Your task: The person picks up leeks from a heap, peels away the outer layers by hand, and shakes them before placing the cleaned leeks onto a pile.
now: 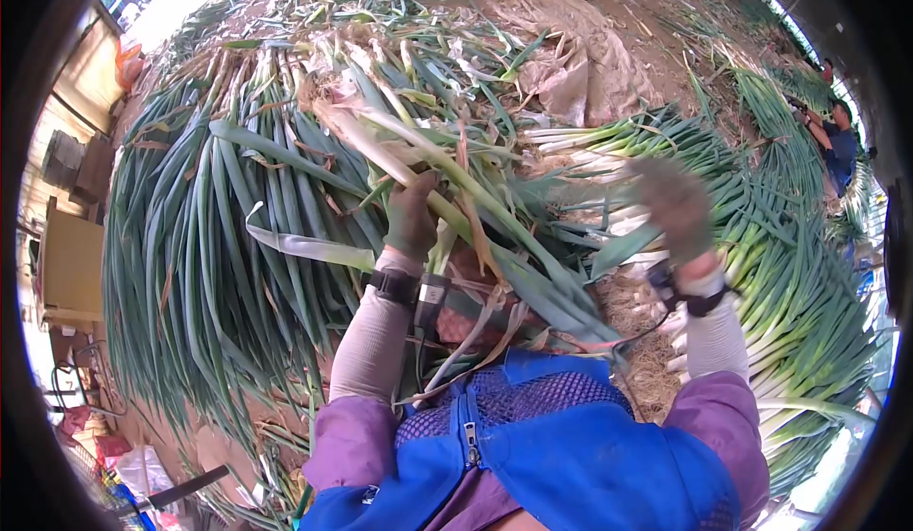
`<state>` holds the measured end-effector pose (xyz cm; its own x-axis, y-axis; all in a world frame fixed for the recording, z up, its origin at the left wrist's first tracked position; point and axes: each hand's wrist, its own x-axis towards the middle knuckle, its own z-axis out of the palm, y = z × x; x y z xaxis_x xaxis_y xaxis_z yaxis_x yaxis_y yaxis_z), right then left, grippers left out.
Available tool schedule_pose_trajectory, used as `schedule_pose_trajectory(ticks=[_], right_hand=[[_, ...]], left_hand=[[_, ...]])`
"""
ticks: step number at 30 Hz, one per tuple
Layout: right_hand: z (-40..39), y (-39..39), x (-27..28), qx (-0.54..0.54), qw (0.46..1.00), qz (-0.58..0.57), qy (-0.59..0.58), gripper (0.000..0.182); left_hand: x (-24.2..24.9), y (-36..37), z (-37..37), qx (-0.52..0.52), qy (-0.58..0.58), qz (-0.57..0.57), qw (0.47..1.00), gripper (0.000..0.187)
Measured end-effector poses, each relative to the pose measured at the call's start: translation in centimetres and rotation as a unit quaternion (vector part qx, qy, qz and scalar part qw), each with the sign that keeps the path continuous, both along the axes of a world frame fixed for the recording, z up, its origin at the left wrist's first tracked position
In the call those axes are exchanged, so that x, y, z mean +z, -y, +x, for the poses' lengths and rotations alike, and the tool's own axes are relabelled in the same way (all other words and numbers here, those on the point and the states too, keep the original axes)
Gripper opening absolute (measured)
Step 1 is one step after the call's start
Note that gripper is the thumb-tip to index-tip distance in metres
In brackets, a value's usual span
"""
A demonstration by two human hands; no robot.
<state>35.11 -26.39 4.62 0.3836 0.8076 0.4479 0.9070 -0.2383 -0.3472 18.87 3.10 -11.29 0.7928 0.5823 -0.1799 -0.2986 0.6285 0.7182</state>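
Observation:
My left hand (414,212), in a dark glove, is closed around the stalks of untrimmed green onions (371,146). Their pale root ends point up and away to the left, and the leaves run down to the right across my lap. Dry, brownish outer leaves hang from them. Off to the right, my gloved right hand (673,208) is smeared by motion, so its fingers cannot be made out. A loose green leaf (623,251) lies just below and left of it. Beyond that hand are cleaned green onions (580,141) with white stems.
A large heap of untrimmed green onions (219,236) spreads on the left. A long pile of cleaned ones (799,312) curves along the right. A crumpled tan sheet (590,56) lies on the ground ahead. Another person (839,146) is at the far right.

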Motion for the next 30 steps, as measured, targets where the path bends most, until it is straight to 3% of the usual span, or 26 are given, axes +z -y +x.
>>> schedule_pose_trajectory(ticks=[2, 4, 6, 7, 8, 9, 10, 12, 14, 15, 16, 19, 21, 23, 25, 27, 28, 30], right_hand=[[4.6, 0.9, 2.7, -0.088, 0.981, 0.163, -0.064, 0.035], [8.0, -0.7, 4.1, -0.103, 0.946, 0.196, -0.238, 0.03], [10.0, -3.4, 0.2, -0.087, 0.925, 0.113, -0.354, 0.027], [9.1, -5.8, -2.1, -0.142, 0.919, 0.014, -0.368, 0.026], [8.0, -7.5, -5.5, -0.012, 0.965, -0.018, -0.263, 0.025], [6.1, -9.6, -8.7, 0.02, 0.924, -0.048, -0.378, 0.018], [6.3, -11.6, -14.5, 0.072, 0.924, -0.082, -0.367, 0.019], [1.7, -13.9, -18.6, 0.132, 0.912, -0.166, -0.351, 0.034], [-0.9, -15.6, -19.6, 0.068, 0.891, -0.4, -0.204, 0.031], [-1.9, -15.6, -19.8, 0.064, 0.91, -0.353, -0.206, 0.026], [-1.7, -15.7, -19.4, 0.053, 0.909, -0.361, -0.202, 0.028], [-0.9, -14.7, -17.4, 0.011, 0.907, -0.388, -0.164, 0.026], [-1.6, -12.8, -16.1, 0.067, 0.9, -0.407, -0.142, 0.03], [-4.6, -10.5, -9.2, 0.141, 0.876, -0.453, -0.085, 0.033], [-5.0, -9.1, -6.8, 0.184, 0.856, -0.48, -0.053, 0.033], [-2.4, -7.6, -6.2, 0.236, 0.907, -0.204, -0.284, 0.038], [-1.2, -7.5, -5.7, 0.253, 0.886, -0.053, -0.386, 0.041], [-0.4, -8.5, -0.1, 0.197, 0.831, -0.006, -0.52, 0.053]], left_hand=[[-0.5, -0.3, -0.6, -0.024, 0.026, -0.036, 0.999, 0.024], [-2.1, -0.4, -0.8, -0.036, 0.025, -0.048, 0.998, 0.029], [-2.6, -0.3, -1.4, -0.057, 0.024, -0.048, 0.997, 0.029], [-2.1, 0.1, -1.7, -0.048, 0.022, -0.051, 0.997, 0.029], [-1.2, 0.7, -1.9, -0.037, 0.018, -0.054, 0.998, 0.028], [-0.6, 1.2, -2.3, -0.026, 0.013, -0.056, 0.998, 0.028], [-0.2, 1.4, -2.7, -0.028, 0.0, -0.051, 0.998, 0.027], [0.2, 1.3, -3.4, -0.031, -0.026, -0.042, 0.998, 0.026], [-0.7, 1.2, -4.0, -0.001, -0.057, 0.117, 0.992, 0.029], [-0.7, 1.4, -4.2, 0.008, -0.049, 0.04, 0.998, 0.03], [-0.1, 1.6, -4.3, 0.016, -0.039, -0.038, 0.998, 0.031], [1.3, 1.8, -4.8, 0.015, -0.011, 0.0, 1.0, 0.036], [2.3, 2.1, -4.3, 0.017, 0.019, 0.005, 1.0, 0.037], [2.3, 1.8, -3.5, 0.004, 0.043, 0.003, 0.999, 0.037], [2.1, 2.0, -3.2, -0.024, 0.077, 0.002, 0.997, 0.035], [2.3, 2.4, -2.8, -0.073, 0.11, 0.052, 0.99, 0.033], [2.7, 2.8, -2.6, -0.103, 0.126, 0.102, 0.981, 0.033], [3.3, 3.7, -2.4, -0.164, 0.153, 0.202, 0.953, 0.031]])
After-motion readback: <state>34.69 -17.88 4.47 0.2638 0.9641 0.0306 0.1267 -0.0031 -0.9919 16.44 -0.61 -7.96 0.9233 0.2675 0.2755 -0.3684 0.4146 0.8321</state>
